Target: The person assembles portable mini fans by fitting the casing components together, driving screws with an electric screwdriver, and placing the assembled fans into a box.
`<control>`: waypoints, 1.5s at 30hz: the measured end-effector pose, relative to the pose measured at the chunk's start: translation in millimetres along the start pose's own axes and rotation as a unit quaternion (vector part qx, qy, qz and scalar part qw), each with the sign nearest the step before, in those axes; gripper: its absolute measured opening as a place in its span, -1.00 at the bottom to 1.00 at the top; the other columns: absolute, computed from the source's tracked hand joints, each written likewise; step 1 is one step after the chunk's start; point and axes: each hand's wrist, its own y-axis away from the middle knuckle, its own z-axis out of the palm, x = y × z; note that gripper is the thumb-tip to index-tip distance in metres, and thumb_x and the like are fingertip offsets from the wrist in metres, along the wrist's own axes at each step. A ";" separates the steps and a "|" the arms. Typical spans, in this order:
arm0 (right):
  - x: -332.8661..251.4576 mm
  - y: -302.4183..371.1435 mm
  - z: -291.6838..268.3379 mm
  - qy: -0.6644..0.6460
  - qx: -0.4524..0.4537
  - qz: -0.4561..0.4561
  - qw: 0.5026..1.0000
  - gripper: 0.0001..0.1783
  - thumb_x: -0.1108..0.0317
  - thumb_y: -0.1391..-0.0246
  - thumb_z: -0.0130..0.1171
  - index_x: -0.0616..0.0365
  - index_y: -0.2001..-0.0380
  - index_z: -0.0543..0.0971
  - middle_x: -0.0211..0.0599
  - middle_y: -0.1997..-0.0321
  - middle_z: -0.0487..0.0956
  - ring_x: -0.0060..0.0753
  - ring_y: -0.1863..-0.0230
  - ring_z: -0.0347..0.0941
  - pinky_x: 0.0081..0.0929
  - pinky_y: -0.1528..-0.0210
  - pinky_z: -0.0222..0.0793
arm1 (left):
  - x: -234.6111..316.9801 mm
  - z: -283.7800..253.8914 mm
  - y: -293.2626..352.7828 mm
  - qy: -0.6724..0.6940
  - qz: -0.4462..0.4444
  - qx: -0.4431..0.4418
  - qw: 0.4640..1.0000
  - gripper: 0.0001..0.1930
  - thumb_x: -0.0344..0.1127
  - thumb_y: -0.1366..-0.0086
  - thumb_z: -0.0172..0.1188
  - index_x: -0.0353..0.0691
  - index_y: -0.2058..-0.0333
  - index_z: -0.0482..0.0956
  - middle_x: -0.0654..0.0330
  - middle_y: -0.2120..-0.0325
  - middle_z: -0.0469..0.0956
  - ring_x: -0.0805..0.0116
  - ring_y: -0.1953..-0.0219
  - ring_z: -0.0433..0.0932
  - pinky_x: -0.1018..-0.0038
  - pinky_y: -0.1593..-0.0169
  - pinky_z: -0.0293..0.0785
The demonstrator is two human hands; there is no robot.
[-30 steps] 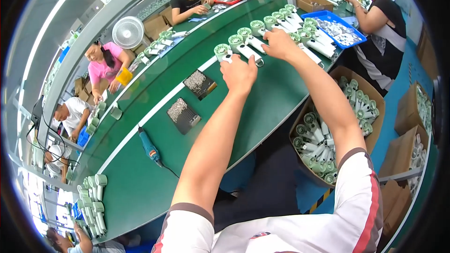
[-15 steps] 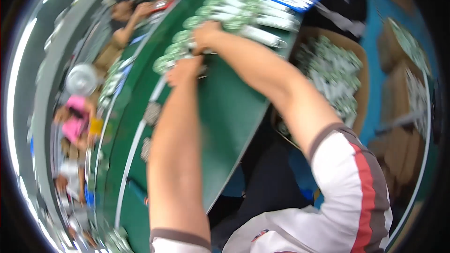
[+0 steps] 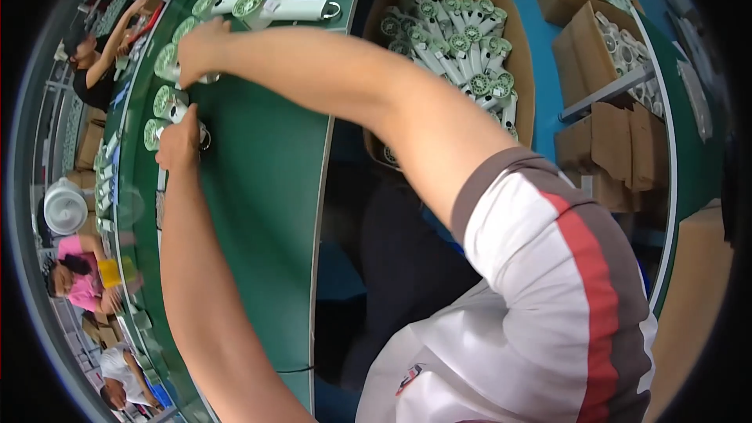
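Small handheld fans with round pale green heads and white handles lie in a row on the green work table (image 3: 266, 125). My left hand (image 3: 182, 141) is closed around the handle of the nearest fan (image 3: 153, 135), whose head sticks out at its left. Just beyond it lies another fan (image 3: 166, 100), close to my left thumb. My right hand (image 3: 202, 51) is curled over a fan (image 3: 165, 63) farther along the row, hiding most of its handle. A whole fan with a wrist loop (image 3: 294, 9) lies beyond my right forearm.
Right of the table stands a carton (image 3: 526, 70) filled with similar fans. More open cartons (image 3: 583, 43) with parts stand farther right, beside a metal frame. Other people, one in a pink top (image 3: 82, 286), sit at benches on the left.
The view has shifted, putting the hands farther left in the picture. The hands now sit farther apart, each at its own fan at the row's near end.
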 end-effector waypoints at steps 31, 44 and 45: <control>317.8 403.0 173.7 -0.014 -0.027 -0.206 0.978 -0.40 0.03 0.39 0.53 0.14 0.21 0.74 0.19 -0.22 0.41 0.20 -0.18 0.34 0.01 -0.18 0.32 | 66.0 -5.2 225.4 0.303 0.523 0.077 0.793 -0.48 -0.08 0.06 0.53 -0.43 0.32 0.57 -0.23 0.02 0.41 -0.11 -0.05 0.45 0.15 -0.13 0.41; 318.2 405.6 182.1 -0.021 -0.046 -0.156 0.986 -0.27 -0.14 0.16 0.45 0.00 -0.08 0.66 0.15 -0.38 0.31 0.19 -0.38 0.22 -0.02 -0.37 0.18 | 141.4 119.0 259.9 0.294 0.693 -0.077 0.653 -0.49 -0.18 0.15 0.50 -0.42 0.29 0.54 -0.23 -0.01 0.39 -0.18 -0.04 0.46 0.15 -0.09 0.46; 317.3 408.5 174.9 -0.035 -0.038 -0.147 0.988 -0.23 -0.16 0.14 0.45 -0.02 -0.13 0.62 0.16 -0.39 0.29 0.21 -0.41 0.19 0.00 -0.39 0.16 | 144.8 131.0 262.5 0.287 0.699 -0.086 0.649 -0.48 -0.18 0.15 0.50 -0.42 0.28 0.55 -0.25 -0.02 0.38 -0.20 -0.05 0.45 0.14 -0.08 0.46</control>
